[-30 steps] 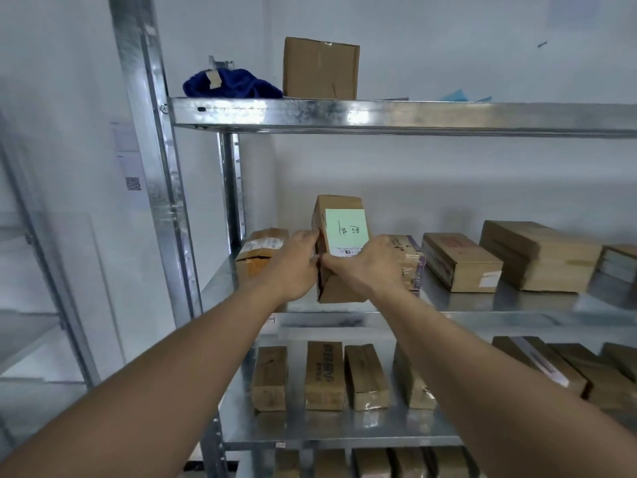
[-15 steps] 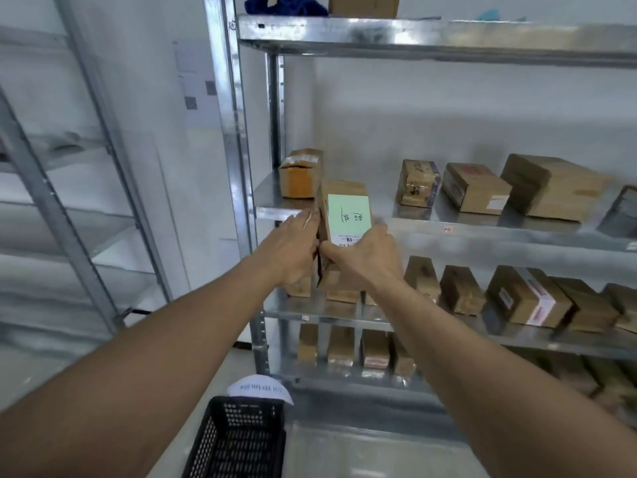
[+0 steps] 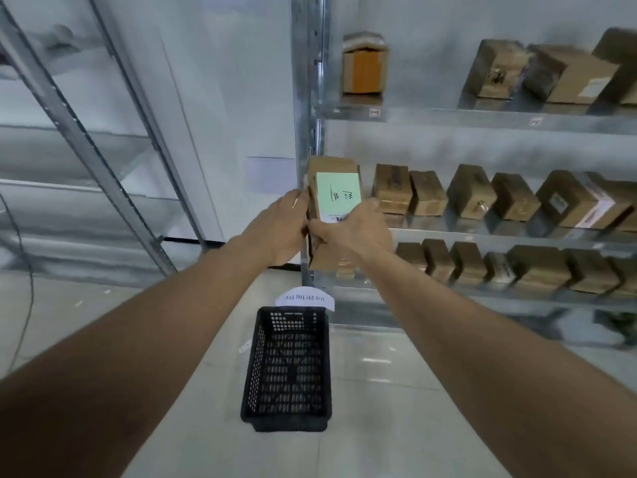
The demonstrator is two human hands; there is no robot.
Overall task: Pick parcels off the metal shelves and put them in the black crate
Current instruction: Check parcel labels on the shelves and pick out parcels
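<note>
Left hand (image 3: 281, 225): fingers curled round the left edge of the parcel (image 3: 332, 215).
Right hand (image 3: 356, 229): grips the parcel's lower right side, thumb across its front.
Parcel: brown carton with a green label (image 3: 337, 196), held upright in the air, above and beyond the black crate (image 3: 287, 369).
Black crate: on the pale floor (image 3: 396, 408), nothing visible inside.
Metal shelves (image 3: 482, 115): right of the crate, more brown cartons in rows.
</note>
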